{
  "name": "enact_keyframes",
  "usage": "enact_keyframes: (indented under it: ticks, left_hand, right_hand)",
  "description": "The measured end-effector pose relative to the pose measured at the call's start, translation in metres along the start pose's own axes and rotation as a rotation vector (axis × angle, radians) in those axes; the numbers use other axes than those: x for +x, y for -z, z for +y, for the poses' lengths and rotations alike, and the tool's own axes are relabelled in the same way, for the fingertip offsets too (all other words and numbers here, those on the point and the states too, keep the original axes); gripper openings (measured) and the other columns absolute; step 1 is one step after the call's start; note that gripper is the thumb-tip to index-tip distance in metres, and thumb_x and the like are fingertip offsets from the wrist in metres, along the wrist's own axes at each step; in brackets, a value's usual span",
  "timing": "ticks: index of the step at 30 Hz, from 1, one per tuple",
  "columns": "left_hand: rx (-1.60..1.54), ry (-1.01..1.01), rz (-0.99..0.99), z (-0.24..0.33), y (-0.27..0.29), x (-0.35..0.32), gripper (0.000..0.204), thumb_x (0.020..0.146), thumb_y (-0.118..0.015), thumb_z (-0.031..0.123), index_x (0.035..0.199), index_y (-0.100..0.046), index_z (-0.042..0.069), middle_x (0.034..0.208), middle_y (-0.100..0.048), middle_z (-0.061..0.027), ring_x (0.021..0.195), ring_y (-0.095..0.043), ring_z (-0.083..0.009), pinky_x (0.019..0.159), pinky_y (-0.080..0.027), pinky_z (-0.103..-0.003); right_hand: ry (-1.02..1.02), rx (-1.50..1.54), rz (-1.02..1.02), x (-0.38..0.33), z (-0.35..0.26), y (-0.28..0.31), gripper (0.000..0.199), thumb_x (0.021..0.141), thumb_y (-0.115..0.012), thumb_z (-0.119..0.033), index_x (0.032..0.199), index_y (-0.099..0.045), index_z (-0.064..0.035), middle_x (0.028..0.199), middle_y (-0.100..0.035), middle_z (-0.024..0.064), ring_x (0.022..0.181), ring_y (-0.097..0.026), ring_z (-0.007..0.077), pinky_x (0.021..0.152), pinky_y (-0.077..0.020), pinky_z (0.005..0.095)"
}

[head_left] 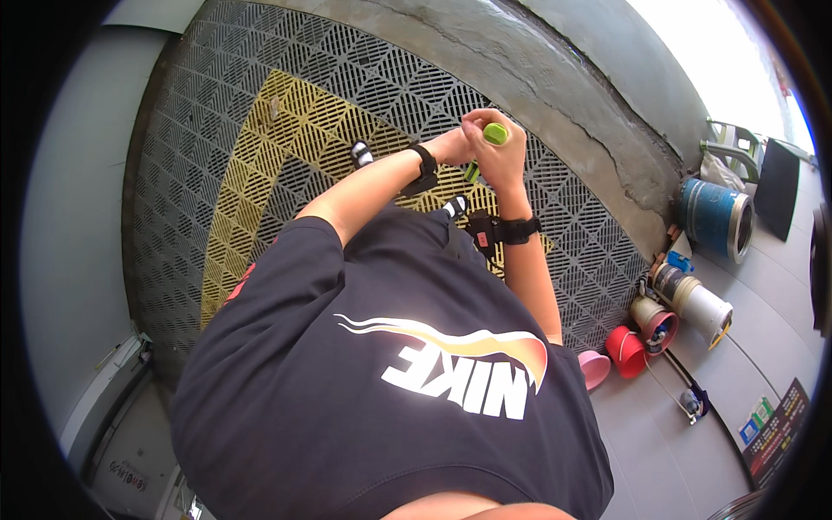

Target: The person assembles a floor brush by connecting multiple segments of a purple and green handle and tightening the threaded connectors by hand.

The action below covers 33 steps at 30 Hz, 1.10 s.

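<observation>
Grated floor (217,173) | right hand (496,156) fingers wrapped on green handle (495,133) | left hand (455,146) mostly hidden, grip unclear

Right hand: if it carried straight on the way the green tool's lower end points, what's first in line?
The right hand grips a green tool whose lower end angles down. The grating underfoot looks first in that line, probably the yellow patch, though depth is unclear.

standing on floor grating (260,173); both hands together in front holding a handle (494,133); buckets (626,350) and rolls (716,217) at right.
</observation>
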<state>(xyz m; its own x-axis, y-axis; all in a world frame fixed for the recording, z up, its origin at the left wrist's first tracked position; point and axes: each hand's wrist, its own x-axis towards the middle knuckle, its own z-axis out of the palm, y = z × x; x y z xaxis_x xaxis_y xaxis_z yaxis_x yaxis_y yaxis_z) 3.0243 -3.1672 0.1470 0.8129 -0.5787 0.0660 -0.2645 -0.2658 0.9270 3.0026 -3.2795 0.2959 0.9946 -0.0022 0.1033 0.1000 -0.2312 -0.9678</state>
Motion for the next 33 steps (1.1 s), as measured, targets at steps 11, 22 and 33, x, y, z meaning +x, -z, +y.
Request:
enact_keyframes:
  ticks: [11, 22, 33]
  left_hand:
    - [-0.052, 0.127, 0.0, -0.122, 0.204, -0.057, 0.019, 0.09, -0.058, 0.023, 0.102, -0.063, 0.008, 0.092, -0.071, -0.0196, 0.089, -0.068, -0.0415, 0.076, -0.054, -0.049]
    - [0.234, 0.047, 0.296, -0.132, 0.415, -0.119, 0.023, 0.085, -0.072, 0.011, 0.102, -0.055, 0.01, 0.09, -0.068, -0.0111, 0.09, -0.067, -0.0362, 0.074, -0.053, -0.049]
    - [0.496, 0.176, 0.357, -0.217, 0.471, -0.158, 0.021, 0.086, -0.059, -0.003, 0.103, -0.058, 0.009, 0.101, -0.067, -0.0087, 0.104, -0.066, -0.0313, 0.087, -0.055, -0.046]
  right_hand:
    - [-0.087, -0.025, 0.005, 0.092, -0.021, -0.248, 0.039, 0.089, -0.081, -0.031, 0.074, -0.058, -0.003, 0.063, -0.051, -0.0036, 0.061, -0.045, 0.0051, 0.054, -0.0368, 0.024]
    - [-0.029, 0.388, -0.095, 0.16, -0.08, -0.393, 0.023, 0.095, -0.072, -0.014, 0.081, -0.058, -0.0039, 0.078, -0.058, 0.0001, 0.071, -0.051, 0.008, 0.066, -0.0421, 0.0241]
    - [-0.109, 0.357, -0.282, 0.164, -0.022, -0.435, 0.012, 0.093, -0.07, -0.001, 0.085, -0.061, -0.0013, 0.095, -0.065, 0.0051, 0.104, -0.06, 0.0184, 0.102, -0.0435, 0.0359]
